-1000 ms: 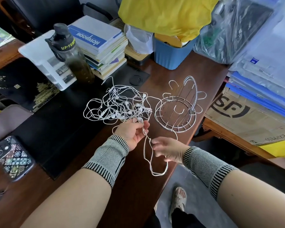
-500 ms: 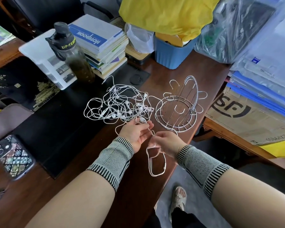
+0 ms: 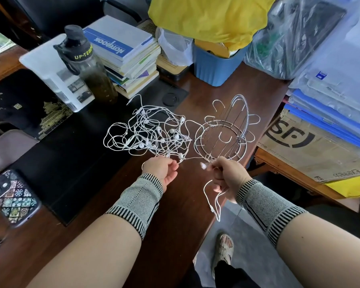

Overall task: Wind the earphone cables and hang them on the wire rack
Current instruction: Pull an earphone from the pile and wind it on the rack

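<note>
Nearest me, two bare forearms in knitted grey wrist sleeves with striped cuffs reach over the desk edge. The right hand (image 3: 227,175) has its fingers curled round a thin white cable (image 3: 213,201), part of it gathered in the fist and a slack loop dangling below past the desk (image 3: 175,215) edge. The left hand (image 3: 163,170) pinches the same cable at its fingertips, and a short length runs nearly taut between the two hands.

Just beyond the left hand lies the tangle (image 3: 150,134), a loose knot of white earphone leads, glossy little buds and inline remotes showing through it, spread half on the dark wood and half on a black mat (image 3: 56,163). Beside it to the right stands the rack (image 3: 224,134), bright thin chrome wire with a round ring base, upright rods and curled hooks around the top. Every hook I can see is bare.

So I'd judge this as barely begun: one lead is being teased free and started into a coil, nothing hung, and the bulk of the heap untouched.

Farther back are a smoky plastic bottle (image 3: 85,65), a stack of books (image 3: 125,57), a blue bin (image 3: 214,67) and a yellow bag (image 3: 210,17).
</note>
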Motion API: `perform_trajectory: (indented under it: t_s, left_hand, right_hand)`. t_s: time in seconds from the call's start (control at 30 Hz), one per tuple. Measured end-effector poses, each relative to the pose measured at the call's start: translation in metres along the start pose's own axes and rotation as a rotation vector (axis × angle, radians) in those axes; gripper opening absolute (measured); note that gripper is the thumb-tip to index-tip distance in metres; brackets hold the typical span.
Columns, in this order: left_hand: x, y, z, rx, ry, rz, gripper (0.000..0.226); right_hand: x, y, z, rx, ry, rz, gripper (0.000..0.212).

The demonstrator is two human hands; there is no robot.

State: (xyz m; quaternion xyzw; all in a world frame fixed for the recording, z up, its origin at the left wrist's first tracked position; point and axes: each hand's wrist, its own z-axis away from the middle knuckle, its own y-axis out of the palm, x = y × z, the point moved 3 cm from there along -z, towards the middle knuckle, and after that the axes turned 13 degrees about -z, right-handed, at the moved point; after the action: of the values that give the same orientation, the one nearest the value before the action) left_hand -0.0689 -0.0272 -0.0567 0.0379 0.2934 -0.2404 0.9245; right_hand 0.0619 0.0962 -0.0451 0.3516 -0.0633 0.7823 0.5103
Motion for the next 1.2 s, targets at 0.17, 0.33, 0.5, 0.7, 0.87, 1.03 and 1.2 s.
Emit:
perform_trajectory:
  t_s: [0.17,0.33,0.5,0.7,0.87,1.03,1.2]
  left_hand:
    - [-0.001,0.000,0.001,-0.158,0.055,-0.077,0.011]
    - [0.004,0.019,0.014,0.165,-0.066,-0.320,0.039]
    - [0.001,0.035,0.014,0.252,-0.061,-0.165,0.027]
    - [-0.005,0.031,0.005,0.195,-0.053,0.032,0.012]
    - [-0.006,0.030,0.006,0.197,-0.056,0.051,0.011]
    - [-0.005,0.026,0.001,0.120,-0.055,0.095,0.008]
    - [-0.009,0.022,0.002,0.054,0.037,-0.065,0.038]
  right_hand:
    - [0.001,-0.002,0.000,0.041,-0.020,-0.042,0.023]
    - [0.005,0.000,0.003,0.107,-0.010,-0.084,0.024]
    - [0.007,0.000,0.008,0.163,0.025,-0.060,0.032]
    - [0.010,-0.003,0.011,0.200,0.037,-0.041,0.039]
    - [0.015,-0.008,0.009,0.168,0.015,-0.066,0.039]
    - [0.019,-0.009,0.012,0.160,0.000,-0.082,0.036]
    - [0.023,-0.011,0.020,0.181,0.017,-0.140,0.028]
